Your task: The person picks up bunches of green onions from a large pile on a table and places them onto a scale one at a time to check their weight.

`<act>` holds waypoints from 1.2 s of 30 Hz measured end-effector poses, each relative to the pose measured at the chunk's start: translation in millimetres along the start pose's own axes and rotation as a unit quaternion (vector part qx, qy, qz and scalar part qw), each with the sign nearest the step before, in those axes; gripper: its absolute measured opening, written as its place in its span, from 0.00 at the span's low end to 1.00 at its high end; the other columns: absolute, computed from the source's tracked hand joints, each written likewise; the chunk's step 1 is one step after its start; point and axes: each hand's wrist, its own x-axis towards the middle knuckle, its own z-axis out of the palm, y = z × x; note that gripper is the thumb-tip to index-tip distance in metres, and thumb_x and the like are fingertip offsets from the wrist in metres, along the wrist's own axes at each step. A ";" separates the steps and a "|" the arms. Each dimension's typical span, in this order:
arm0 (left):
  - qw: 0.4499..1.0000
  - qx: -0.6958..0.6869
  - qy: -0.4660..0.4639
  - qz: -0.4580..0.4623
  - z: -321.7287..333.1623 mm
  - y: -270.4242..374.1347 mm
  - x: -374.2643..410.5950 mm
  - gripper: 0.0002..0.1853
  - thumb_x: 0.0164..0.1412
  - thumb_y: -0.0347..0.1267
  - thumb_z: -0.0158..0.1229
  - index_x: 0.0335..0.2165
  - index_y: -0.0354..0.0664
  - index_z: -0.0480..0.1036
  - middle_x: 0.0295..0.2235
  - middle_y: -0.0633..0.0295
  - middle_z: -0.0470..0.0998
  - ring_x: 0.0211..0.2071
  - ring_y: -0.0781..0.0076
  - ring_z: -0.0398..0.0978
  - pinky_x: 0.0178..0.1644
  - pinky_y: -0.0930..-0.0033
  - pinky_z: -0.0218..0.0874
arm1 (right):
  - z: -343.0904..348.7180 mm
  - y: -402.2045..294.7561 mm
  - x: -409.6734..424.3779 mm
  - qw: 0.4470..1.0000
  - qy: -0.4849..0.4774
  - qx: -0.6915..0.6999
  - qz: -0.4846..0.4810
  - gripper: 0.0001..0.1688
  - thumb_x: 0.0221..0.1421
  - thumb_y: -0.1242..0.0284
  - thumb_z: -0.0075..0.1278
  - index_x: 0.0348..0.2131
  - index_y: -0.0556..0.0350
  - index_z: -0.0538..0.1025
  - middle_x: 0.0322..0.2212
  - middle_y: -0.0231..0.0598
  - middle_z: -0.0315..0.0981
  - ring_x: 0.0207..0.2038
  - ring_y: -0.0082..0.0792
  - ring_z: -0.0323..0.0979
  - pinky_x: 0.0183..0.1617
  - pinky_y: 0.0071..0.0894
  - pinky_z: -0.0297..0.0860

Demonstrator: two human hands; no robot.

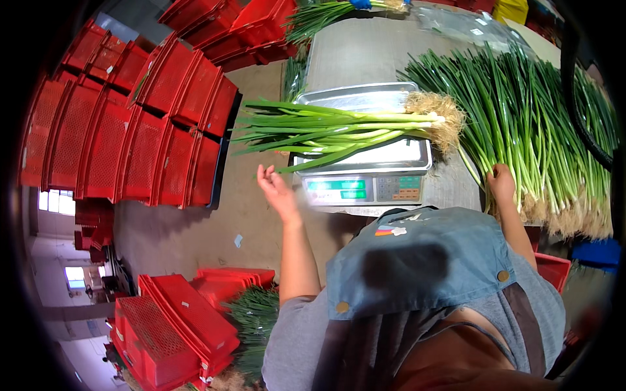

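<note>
A bunch of spring onions (342,128) lies across the steel pan (313,165) of an electronic scale, its pale roots (440,117) to the right and green leaves overhanging the left edge. My left hand (278,190) is just below the leaf tips, fingers apart and nothing held. Lit green displays and a keypad show on the scale's front panel (370,190). At right, my right hand (502,184) is curled around stalks at the left edge of a large spread of spring onions (533,127); its fingertips are partly hidden among them.
Stacked red plastic crates (161,122) stand on the floor at left, with more red crates (181,327) below. A tied bunch of spring onions (327,17) lies at the far end of the metal table (357,49), near clear plastic bags (455,24). A black cable (579,112) hangs at right.
</note>
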 end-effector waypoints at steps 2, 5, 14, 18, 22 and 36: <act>0.986 0.128 -0.083 0.067 18.7 25.5 1.2 0.36 0.52 0.41 0.58 0.54 0.37 0.53 0.48 0.52 0.65 0.52 0.58 0.60 0.55 0.56 0.49 | -0.8 5.3 1.3 1.000 0.010 0.013 -0.004 0.10 0.40 0.74 0.53 0.26 0.60 0.71 0.26 0.47 0.67 0.30 0.49 0.67 0.32 0.42 0.64; 0.881 0.294 -0.257 0.268 70.8 73.7 6.4 0.52 0.33 0.40 0.70 0.56 0.43 0.52 0.57 0.47 0.52 0.59 0.47 0.47 0.59 0.45 0.41 | 4.7 6.4 6.0 1.000 -0.001 0.005 -0.022 0.09 0.40 0.74 0.54 0.24 0.60 0.71 0.26 0.47 0.67 0.30 0.49 0.67 0.32 0.42 0.64; 0.667 0.399 -0.520 0.354 177.3 87.1 53.0 0.58 0.26 0.42 0.72 0.58 0.57 0.50 0.45 0.50 0.68 0.49 0.51 0.63 0.55 0.49 0.50 | 9.5 -6.2 -8.0 0.999 -0.001 0.017 0.027 0.12 0.35 0.73 0.58 0.21 0.58 0.70 0.25 0.48 0.65 0.31 0.50 0.66 0.35 0.44 0.64; 0.706 0.347 -0.479 0.389 173.5 77.8 51.4 0.43 0.32 0.34 0.66 0.52 0.50 0.60 0.28 0.54 0.72 0.31 0.54 0.71 0.39 0.60 0.63 | 7.6 -5.1 -10.2 1.000 0.003 0.016 0.021 0.11 0.34 0.75 0.56 0.21 0.58 0.70 0.25 0.47 0.64 0.32 0.49 0.65 0.35 0.44 0.63; 0.707 0.345 -0.455 0.417 178.7 66.2 51.1 0.33 0.33 0.31 0.63 0.45 0.46 0.65 0.27 0.56 0.72 0.29 0.56 0.72 0.37 0.59 0.64 | 3.9 -17.5 -7.5 0.999 0.021 0.018 0.035 0.10 0.34 0.76 0.56 0.21 0.58 0.70 0.25 0.46 0.64 0.32 0.49 0.65 0.35 0.44 0.63; 0.743 0.402 -0.361 0.396 350.8 65.6 231.2 0.35 0.36 0.33 0.65 0.46 0.46 0.60 0.29 0.51 0.74 0.30 0.52 0.74 0.33 0.57 0.66 | -3.5 -26.7 -15.0 0.995 0.035 0.049 0.075 0.12 0.35 0.78 0.56 0.26 0.57 0.73 0.27 0.43 0.65 0.35 0.46 0.66 0.39 0.40 0.64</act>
